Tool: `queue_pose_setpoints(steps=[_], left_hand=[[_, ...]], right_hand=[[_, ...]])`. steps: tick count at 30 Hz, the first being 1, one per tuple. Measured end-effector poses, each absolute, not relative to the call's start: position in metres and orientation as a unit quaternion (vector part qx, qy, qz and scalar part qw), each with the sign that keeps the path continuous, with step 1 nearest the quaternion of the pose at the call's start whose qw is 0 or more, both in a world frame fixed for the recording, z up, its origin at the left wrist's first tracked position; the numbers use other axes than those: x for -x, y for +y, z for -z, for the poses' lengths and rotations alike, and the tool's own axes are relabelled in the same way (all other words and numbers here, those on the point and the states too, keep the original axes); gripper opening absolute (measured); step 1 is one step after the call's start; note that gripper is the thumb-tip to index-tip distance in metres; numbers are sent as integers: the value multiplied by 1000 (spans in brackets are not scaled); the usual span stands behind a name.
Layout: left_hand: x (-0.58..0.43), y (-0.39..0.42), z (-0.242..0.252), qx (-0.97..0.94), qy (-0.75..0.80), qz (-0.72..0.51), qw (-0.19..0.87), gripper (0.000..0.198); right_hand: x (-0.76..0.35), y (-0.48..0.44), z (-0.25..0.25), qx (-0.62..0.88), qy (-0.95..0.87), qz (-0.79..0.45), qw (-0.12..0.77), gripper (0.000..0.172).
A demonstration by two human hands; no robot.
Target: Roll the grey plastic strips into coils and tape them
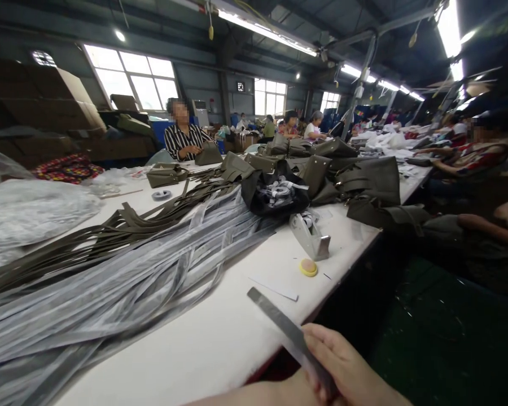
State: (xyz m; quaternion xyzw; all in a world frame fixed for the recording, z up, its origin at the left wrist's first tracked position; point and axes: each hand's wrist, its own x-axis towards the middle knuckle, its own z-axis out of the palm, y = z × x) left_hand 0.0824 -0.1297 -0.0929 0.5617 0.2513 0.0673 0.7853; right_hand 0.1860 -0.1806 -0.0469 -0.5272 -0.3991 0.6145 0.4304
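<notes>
A flat dark grey strap [275, 313] juts out over the near edge of the white table, its squared end pointing away from me to the left. My right hand [347, 363] is closed around its near part, thumb on top. My left hand [294, 386] comes in low from the left, close under the strap; its fingers are mostly hidden there. Just beyond the strap's end lies a thin white strip [275, 288]. A small yellow-rimmed round object [308, 267] and a metal tape dispenser [311, 237] stand farther along the table edge.
Long straps in clear plastic wrapping [152, 270] cover the left of the table [186, 355], with olive-brown straps [127, 225] behind. Olive bags [372, 180] and a black bag [254, 194] of wrapped pieces lie beyond. A person in a striped shirt [186, 141] sits opposite; others work along the right.
</notes>
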Motion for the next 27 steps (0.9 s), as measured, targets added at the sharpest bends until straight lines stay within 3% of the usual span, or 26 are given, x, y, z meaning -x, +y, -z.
queue_pose_setpoints(steps=[4,8,11,17,21,27], left_hand=[[-63,-92,75,-566,242,-59,786,7],[-52,-51,47,-331,296,-171,879,40],[-49,-39,32,-293,257,-177,904,56],[-56,-56,39,-453,333,-200,803,38],[-59,-61,42,-516,365,-137,763,40],[-68,-60,47,-640,414,-47,646,58]], right_hand=[[-211,-181,58,582,-435,-543,421,50],[-232,-192,57,631,-524,-435,372,46],[-227,-193,60,650,-583,-341,349,42],[-207,-184,72,644,-600,-321,350,36],[-195,-189,83,627,-601,-303,391,34],[-184,-189,113,680,-629,-124,356,34]])
